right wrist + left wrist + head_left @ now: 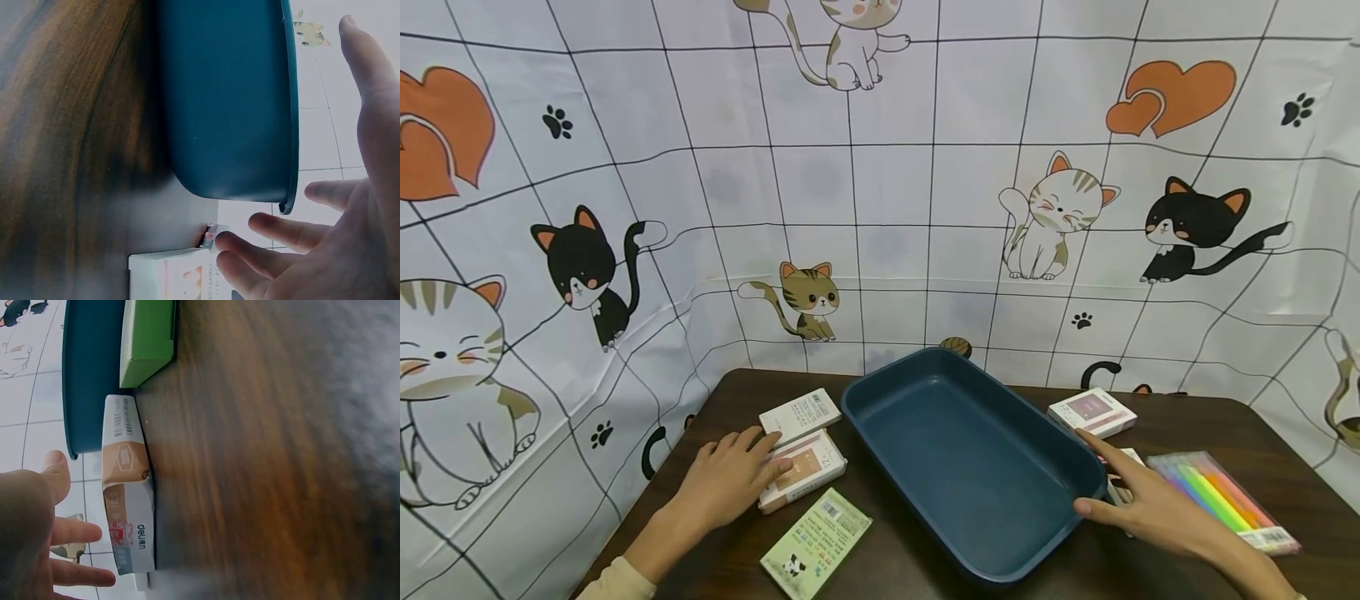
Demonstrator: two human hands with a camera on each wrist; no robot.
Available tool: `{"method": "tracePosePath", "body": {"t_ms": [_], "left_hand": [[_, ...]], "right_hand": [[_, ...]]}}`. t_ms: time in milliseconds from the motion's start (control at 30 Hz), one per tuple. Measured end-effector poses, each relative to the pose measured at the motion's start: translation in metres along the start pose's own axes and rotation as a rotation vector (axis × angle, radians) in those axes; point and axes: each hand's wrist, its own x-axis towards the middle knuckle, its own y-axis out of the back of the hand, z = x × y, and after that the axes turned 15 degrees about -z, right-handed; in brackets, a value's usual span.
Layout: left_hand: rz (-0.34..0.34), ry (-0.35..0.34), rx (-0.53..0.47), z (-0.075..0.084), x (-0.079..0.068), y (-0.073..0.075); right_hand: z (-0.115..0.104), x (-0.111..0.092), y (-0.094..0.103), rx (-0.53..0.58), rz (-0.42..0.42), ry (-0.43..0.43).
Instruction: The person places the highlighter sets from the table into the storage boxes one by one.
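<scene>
A blue rectangular bin (970, 467) stands at an angle on the table. My left hand (726, 477), fingers spread, hovers beside an orange-and-white box (811, 472) marked deli; the left wrist view shows a gap between the fingers and that box (129, 494). Behind it lies a white box (805, 414) with a barcode, and in front a green box (816, 540) with a panda picture. Over on the other side, my right hand (1138, 500) is at the bin's right corner with its fingers extended. In the right wrist view the fingers are apart from the bin (231, 100).
Right of the bin lie a white-and-pink box (1093, 412), another small box (1131, 457) partly hidden by my right hand, and a clear pack of coloured pens (1225, 496). A cat-print curtain (895, 192) hangs behind the dark wooden table (737, 400).
</scene>
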Motion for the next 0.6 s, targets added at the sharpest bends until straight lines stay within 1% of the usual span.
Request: {"method": "tracePosePath", "body": {"t_ms": [200,267,433,600], "left_hand": [[-0.013,0.014,-0.016,-0.005,-0.005,-0.001],[-0.019,0.017,-0.013,-0.006,-0.005,0.000],[-0.039,0.016,0.002,-0.008,-0.006,0.006],[-0.055,0.020,-0.003,-0.009,-0.007,0.009]], "right_hand": [[0.004,0.000,-0.002,0.062,-0.019,0.011],[0.006,0.000,-0.002,0.127,-0.039,0.020],[0.008,0.000,-0.002,0.227,-0.069,0.034],[0.008,0.001,-0.002,0.230,-0.056,0.028]]}}
